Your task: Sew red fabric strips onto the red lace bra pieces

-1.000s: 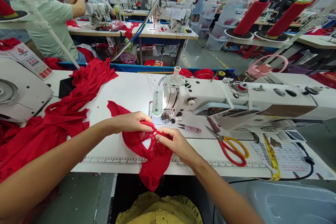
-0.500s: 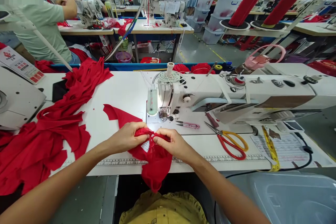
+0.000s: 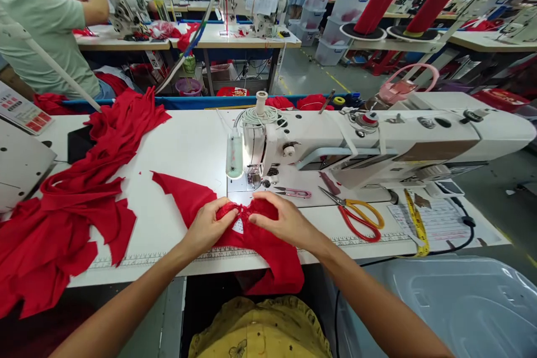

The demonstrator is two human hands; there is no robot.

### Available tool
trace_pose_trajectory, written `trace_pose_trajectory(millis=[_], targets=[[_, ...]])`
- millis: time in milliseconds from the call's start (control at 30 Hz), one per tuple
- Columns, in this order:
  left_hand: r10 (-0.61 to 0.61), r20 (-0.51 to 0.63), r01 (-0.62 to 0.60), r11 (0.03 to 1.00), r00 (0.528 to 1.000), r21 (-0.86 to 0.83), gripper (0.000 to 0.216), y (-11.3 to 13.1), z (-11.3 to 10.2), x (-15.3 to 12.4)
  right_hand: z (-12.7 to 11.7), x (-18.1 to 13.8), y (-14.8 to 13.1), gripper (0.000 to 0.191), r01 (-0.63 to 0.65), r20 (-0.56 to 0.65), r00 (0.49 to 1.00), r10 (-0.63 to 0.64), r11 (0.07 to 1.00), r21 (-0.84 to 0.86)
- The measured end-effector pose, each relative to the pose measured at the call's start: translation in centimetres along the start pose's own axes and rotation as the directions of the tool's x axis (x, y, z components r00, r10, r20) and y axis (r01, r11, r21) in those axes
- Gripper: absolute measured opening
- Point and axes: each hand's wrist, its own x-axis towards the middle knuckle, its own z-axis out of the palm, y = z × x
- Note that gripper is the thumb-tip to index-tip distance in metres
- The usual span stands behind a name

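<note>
A red garment piece [image 3: 268, 246] with a lacy edge lies at the table's front, part of it hanging over the edge. My left hand [image 3: 210, 224] pinches its gathered edge between thumb and fingers. On the other side of the gather, my right hand [image 3: 287, 221] rests at the cloth with thumb and forefinger spread apart, red fabric showing between them. A small white label [image 3: 238, 226] shows between my hands. Just beyond them stands a white sewing machine [image 3: 319, 134], its needle area lit. Pink thread snips [image 3: 293, 193] lie on the machine bed.
Scissors [image 3: 356, 215] with red and orange handles lie to the right, near a yellow tape measure [image 3: 417, 224]. Red fabric pieces [image 3: 84, 196] are heaped at left. A grey-blue plastic lid [image 3: 453, 302] is at lower right. A person in a green shirt [image 3: 46, 39] works at far left.
My right thumb and forefinger have parted from their pinch on the cloth. The hanging part of the garment has swung to the right and spread. The view has shifted slightly.
</note>
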Motion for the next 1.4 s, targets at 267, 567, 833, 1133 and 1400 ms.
trace_pose_trajectory(millis=[267, 567, 833, 1133, 1400], targets=[[0.026, -0.039, -0.029, 0.997, 0.999, -0.074, 0.023, 0.5, 1.1, 0.1, 2.6, 1.6, 0.7, 0.022, -0.026, 0.070, 0.997, 0.021, 0.997, 0.077], [-0.058, 0.040, 0.066, 0.972, 0.998, -0.225, 0.027, 0.0, 1.2, 0.3, 2.7, 1.8, 0.8, 0.021, -0.050, 0.067, 0.997, 0.049, 0.999, 0.014], [0.085, -0.009, -0.085, 0.996, 0.996, 0.008, 0.021, -0.5, 1.3, 0.2, 2.9, 1.8, 1.0, 0.020, 0.008, 0.010, 1.000, -0.008, 1.000, -0.011], [0.683, -0.241, -0.379, 0.624, 0.690, 0.683, 0.008, -1.3, 4.0, -1.5, 4.3, 0.6, 1.1, 0.012, 0.167, -0.209, 0.962, -0.175, 0.984, -0.059], [0.749, -0.265, -0.521, 0.627, 0.607, 0.578, 0.029, 0.5, 4.9, -2.9, 3.7, 0.3, 1.4, 0.011, -0.043, -0.055, 0.995, 0.085, 0.848, 0.529]])
